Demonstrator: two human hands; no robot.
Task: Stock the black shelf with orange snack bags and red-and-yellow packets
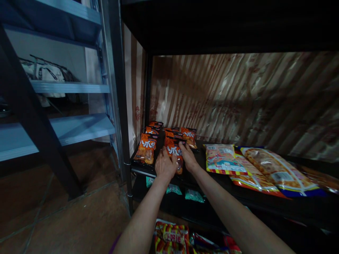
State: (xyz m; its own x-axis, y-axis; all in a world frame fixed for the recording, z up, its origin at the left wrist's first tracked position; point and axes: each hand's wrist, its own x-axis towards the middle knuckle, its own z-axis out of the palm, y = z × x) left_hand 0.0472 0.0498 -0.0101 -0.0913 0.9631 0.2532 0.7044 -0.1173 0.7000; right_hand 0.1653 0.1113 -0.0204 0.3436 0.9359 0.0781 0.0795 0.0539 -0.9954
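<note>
With the left hand (164, 165) and right hand (188, 156) grasping opposite sides of the glossy orange-and-black plastic snack packet (173, 149) on the black metal shelf (200, 157), a matching packet (146, 149) at nine o'clock, apply light, even pressure to avoid crushing the contents.

Coloured in orange and black, with white lettering, on the small snack packets (146, 145). Mint green on the lower packets (173, 189). Striped in red and yellow along the bottom edge of the pink and light-blue bag (225, 158). Light blue on the neighbouring rack (71, 87); black on the shelving unit (225, 28). Brown and beige, in stripes, on the curtain (196, 84).
</note>
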